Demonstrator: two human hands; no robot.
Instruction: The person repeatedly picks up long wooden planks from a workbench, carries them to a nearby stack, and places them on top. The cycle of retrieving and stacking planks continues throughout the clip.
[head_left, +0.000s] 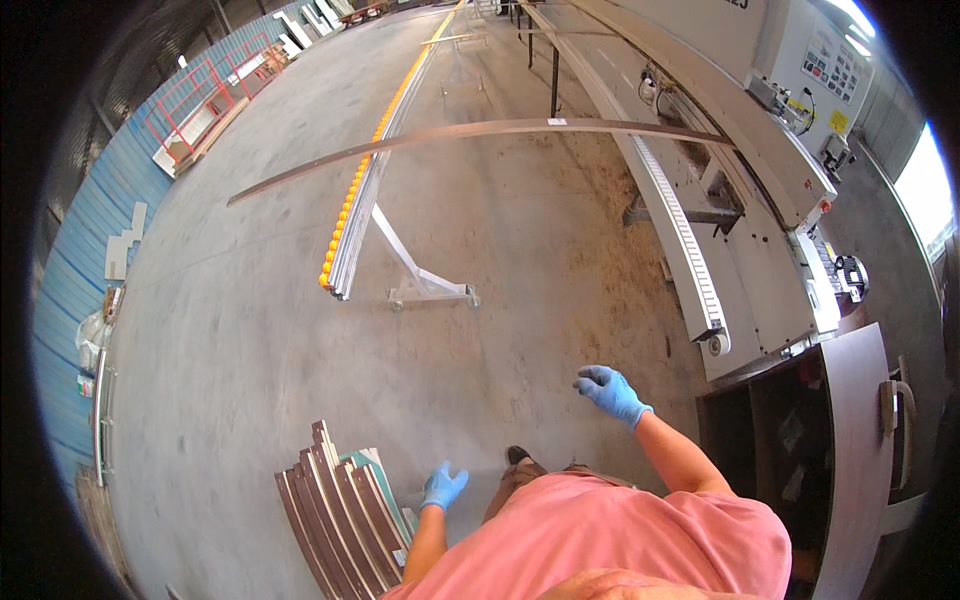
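Observation:
My left hand [444, 487], in a blue glove, hangs low beside a stack of dark brown boards [345, 515] with pale edges. Its fingers are apart and nothing shows in them. Farther forward, my right hand [612, 394], also blue-gloved, reaches out over the floor with loosely bent, parted fingers and no visible object. Well ahead of both hands, a long brown strip [470, 131] lies crosswise. It rests on the roller stand [352, 215] with yellow rollers and reaches the long machine [760, 260] on the right. Neither hand touches it.
A white angled leg with a caster foot [432, 292] supports the roller stand. Brown dust [610, 240] covers the floor by the machine. A dark open-fronted cabinet [858, 450] stands close at my right. Red railings [190, 110] line the blue wall [75, 300] at left.

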